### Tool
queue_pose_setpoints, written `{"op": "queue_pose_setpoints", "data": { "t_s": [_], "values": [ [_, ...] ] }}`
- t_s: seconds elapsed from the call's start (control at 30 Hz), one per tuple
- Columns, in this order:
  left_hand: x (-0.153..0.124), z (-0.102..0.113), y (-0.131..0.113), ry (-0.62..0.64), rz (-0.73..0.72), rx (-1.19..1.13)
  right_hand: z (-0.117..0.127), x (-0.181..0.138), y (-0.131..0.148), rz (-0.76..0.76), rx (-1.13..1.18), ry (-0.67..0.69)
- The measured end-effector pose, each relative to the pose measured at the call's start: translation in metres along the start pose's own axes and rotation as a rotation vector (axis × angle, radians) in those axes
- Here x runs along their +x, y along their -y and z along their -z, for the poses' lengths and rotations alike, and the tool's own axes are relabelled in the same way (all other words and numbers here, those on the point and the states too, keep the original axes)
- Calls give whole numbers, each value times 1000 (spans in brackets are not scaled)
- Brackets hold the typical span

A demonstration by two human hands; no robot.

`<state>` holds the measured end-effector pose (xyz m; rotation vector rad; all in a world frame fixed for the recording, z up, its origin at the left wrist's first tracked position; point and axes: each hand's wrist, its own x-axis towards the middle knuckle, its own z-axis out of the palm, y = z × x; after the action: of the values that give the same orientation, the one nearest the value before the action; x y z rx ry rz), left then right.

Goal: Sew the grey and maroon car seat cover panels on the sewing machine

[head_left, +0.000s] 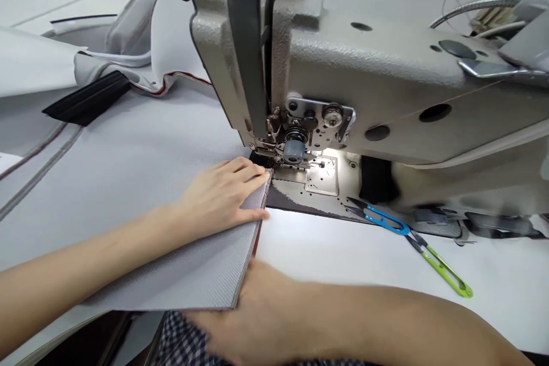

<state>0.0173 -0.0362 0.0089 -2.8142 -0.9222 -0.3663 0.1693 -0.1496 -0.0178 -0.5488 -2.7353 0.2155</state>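
Observation:
A grey fabric panel (154, 137) with a reddish edge along its right side runs up to the needle area of a sewing machine (377, 63). Flat on top of it rests my left hand (227, 197), fingers stretched toward the presser foot and thumb along the edge. My right hand (266, 314) is at the panel's near corner, gripping the edge from below. Its fingers are partly hidden by the fabric and slightly blurred. The needle itself is hard to make out behind the machine's parts.
Thread snips with blue (388, 221) and green (448, 274) handles lie on the white table (343, 257) to the right. Bunched grey fabric with a black strip (88, 98) lies at the left. A dark lever (246, 40) hangs before the machine head.

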Motion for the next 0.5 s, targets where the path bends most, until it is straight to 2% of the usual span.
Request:
{"op": "queue_pose_setpoints", "data": {
  "t_s": [0.07,0.1,0.13,0.17,0.2,0.27,0.37,0.5],
  "values": [
    [-1,-1,-6,-11,23,24,20,-20,-3,51,37,-138],
    [-2,-2,-9,-15,38,31,30,-30,-13,5,23,-265],
    [-2,-3,-12,-19,51,34,40,-40,-27,-113,-32,-387],
    [-3,-3,-14,-18,62,34,49,-48,-45,-308,-126,-491],
    [-3,-3,-16,-17,69,33,56,-54,-64,-476,-240,-528],
    [-4,-2,-19,-21,75,31,64,-60,-100,-639,-325,-520],
    [-5,-2,-21,-40,85,38,65,-59,-130,-670,-197,-515],
    [-4,-3,-23,-46,96,55,66,-56,-127,-627,-103,-632]
  ]
}}
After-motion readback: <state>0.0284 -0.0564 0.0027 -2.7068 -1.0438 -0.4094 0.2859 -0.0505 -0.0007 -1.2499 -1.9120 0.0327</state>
